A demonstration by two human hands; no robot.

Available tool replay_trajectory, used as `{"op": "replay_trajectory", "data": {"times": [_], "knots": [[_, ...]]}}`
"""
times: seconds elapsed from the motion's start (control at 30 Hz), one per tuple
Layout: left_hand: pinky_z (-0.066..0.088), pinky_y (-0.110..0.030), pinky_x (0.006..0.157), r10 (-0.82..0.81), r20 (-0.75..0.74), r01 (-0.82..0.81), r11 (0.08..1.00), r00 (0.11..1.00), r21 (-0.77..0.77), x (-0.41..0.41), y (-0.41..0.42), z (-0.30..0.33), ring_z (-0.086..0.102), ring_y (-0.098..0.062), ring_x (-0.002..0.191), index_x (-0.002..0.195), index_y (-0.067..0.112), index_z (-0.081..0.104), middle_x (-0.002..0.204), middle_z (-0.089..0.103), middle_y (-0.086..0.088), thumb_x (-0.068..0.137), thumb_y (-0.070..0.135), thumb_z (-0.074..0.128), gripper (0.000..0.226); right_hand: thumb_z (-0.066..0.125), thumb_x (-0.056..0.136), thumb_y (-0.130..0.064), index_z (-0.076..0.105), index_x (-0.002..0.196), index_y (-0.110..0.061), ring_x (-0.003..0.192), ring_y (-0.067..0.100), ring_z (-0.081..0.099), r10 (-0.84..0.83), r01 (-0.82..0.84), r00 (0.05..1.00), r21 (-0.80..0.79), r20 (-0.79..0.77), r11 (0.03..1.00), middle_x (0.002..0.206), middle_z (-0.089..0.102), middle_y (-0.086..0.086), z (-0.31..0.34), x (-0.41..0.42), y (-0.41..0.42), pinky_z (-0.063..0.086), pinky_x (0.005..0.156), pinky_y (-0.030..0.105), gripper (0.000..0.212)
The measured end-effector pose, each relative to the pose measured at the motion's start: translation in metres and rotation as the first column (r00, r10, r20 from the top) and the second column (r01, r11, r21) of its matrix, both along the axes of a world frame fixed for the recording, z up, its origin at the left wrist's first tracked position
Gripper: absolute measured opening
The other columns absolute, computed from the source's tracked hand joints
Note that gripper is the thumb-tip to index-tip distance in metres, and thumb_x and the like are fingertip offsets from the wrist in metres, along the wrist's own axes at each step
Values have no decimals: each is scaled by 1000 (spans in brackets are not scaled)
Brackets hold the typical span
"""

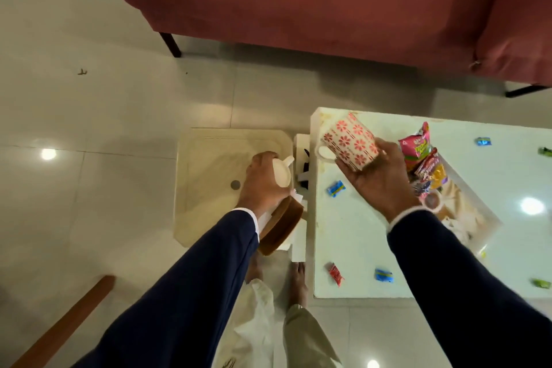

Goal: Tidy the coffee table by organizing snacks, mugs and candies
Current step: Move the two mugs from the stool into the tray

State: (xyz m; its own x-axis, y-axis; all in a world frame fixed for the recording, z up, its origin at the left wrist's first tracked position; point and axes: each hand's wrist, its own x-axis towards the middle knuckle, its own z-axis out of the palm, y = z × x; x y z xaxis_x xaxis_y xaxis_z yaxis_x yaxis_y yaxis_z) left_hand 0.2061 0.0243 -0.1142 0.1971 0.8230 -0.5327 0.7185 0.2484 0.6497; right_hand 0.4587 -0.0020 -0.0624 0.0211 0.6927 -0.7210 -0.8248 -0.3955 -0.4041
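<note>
White plain mug gripped in the left hand hangs over the cream tray on the floor, while the right hand grips a red-flowered mug above the table's far-left corner, beside snack packets and scattered candies.

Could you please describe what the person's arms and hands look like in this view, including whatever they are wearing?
Both arms are covered by long dark navy sleeves. A thin white cuff edge shows at each wrist. The left hand and the right hand are bare, with no gloves. No rings or watch can be made out on either hand. The sleeves look plain, without visible markings or patterns.
</note>
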Motion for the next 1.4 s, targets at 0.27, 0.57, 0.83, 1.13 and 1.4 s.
{"op": "replay_trajectory", "data": {"times": [0.27, 0.57, 0.83, 1.13, 1.4], "knots": [[56, -48, 91, -60, -170, 87, 984, 984, 153, 10, -1, -2, 56, -24, 114, 126, 32, 42, 125, 51, 2, 66, 32, 91, 78, 83, 75, -41, 69, 124, -12, 119, 38, 65, -287, 274, 949, -112, -127, 955, 134, 63, 22, 8, 17, -168, 60, 89, 44, 58], [62, -47, 85, 668, 551, -361, 740, 501, -568, 36, -27, 29, 71, -33, 113, 128, 17, 53, 126, 71, -12, 83, 17, 83, 53, 78, 78, -26, 49, 139, -10, 118, 39, 64, -426, 405, 896, -163, -125, 900, 137, 57, 26, 18, 23, -247, 59, 92, 43, 70], [61, -29, 76, 539, 590, -183, 812, 601, -555, 128, -105, 43, 72, -24, 112, 120, 27, 59, 126, 72, -7, 66, 19, 90, 63, 63, 86, -13, 45, 145, -11, 117, 39, 66, -491, 483, 870, -121, -40, 867, 132, 63, 23, 26, 104, -288, 60, 91, 45, 61], [60, -23, 72, 199, 497, -41, 949, 845, -312, 262, -147, 21, 66, -8, 113, 105, 49, 62, 126, 62, 9, 47, 39, 96, 68, 68, 82, -6, 36, 151, -14, 127, 41, 57, -361, 365, 931, -151, 59, 919, 150, 47, 25, -1, 265, -291, 59, 93, 46, 76], [54, -28, 82, -280, 237, 291, 957, 930, -13, 362, -146, -7, 56, -5, 112, 118, 40, 51, 120, 51, 19, 61, 29, 93, 71, 75, 75, -8, 41, 147, -13, 114, 39, 68, -399, 394, 917, -196, 13, 898, 145, 51, 23, -34, 349, -279, 57, 94, 46, 80]]}}
